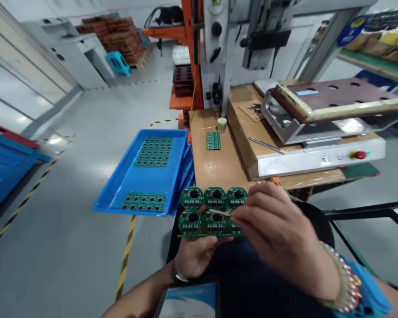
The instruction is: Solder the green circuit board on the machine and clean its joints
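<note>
My left hand (194,256) grips a green circuit board panel (189,227) from below, its thumb along the near edge. Two rows of rounded boards show on the panel, each with a black blob at its middle. Above it, my right hand (280,227) pinches a thin pale stick (219,212) between thumb and fingers. The stick's tip points left over the board faces; whether it touches them I cannot tell. My right hand hides the right end of the panel.
Left of the bench, a blue tray (119,176) holds two groups of similar boards. A small green board (213,141) and a round pale container (222,124) rest on the brown worktop (207,170). At right stands a machine with a red button (360,155), a fixture (338,106) and tweezers (267,145).
</note>
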`<act>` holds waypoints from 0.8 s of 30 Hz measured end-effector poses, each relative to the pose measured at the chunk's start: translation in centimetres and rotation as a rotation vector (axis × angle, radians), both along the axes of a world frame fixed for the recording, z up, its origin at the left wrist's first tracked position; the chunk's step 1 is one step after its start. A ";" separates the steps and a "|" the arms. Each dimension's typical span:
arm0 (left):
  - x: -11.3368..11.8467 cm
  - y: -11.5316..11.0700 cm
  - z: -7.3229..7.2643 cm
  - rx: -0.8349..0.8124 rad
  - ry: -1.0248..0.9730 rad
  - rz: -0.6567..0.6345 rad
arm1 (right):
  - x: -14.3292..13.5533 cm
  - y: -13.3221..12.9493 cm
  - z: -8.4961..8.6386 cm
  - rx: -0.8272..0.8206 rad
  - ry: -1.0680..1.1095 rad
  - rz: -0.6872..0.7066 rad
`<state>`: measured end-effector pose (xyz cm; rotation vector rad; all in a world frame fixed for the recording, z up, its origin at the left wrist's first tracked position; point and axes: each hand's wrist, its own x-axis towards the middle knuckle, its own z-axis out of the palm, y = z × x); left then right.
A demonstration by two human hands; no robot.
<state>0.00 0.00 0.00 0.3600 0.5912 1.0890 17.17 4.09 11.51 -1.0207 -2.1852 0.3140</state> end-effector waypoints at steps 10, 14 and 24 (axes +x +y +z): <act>-1.5 0.8 0.8 0.066 0.013 0.171 | 6.8 0.4 1.0 0.030 0.089 -0.445; -2.0 1.3 1.0 0.071 0.083 0.236 | 8.2 0.4 -1.0 -0.073 0.149 -0.545; -5.4 3.5 -0.5 -0.233 0.281 0.504 | 8.6 1.7 -5.2 -0.316 0.279 -0.574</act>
